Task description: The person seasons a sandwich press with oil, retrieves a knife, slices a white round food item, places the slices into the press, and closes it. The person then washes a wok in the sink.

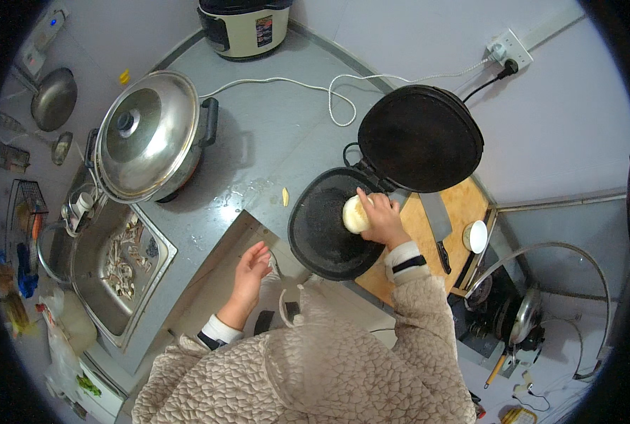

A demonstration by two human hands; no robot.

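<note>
In the head view, my right hand (382, 220) grips a round, pale bun or flatbread (355, 214) over the lower plate (320, 228) of a black electric griddle. I cannot tell whether the bread touches the plate. The griddle's upper plate (421, 140) is hinged back, its dark cooking face showing. My left hand (251, 267) hangs in front of the counter edge with its fingers loosely apart and nothing in them. A small yellowish scrap of food (285, 196) lies on the counter left of the griddle.
A lidded steel pot (148, 138) stands at left, behind a sink (150, 286) holding food scraps. Right of the griddle, a cleaver (435, 217) and white bowl (475, 237) rest by a wooden board (466, 204). A white cord (272, 79) crosses the counter below a cooker (246, 29).
</note>
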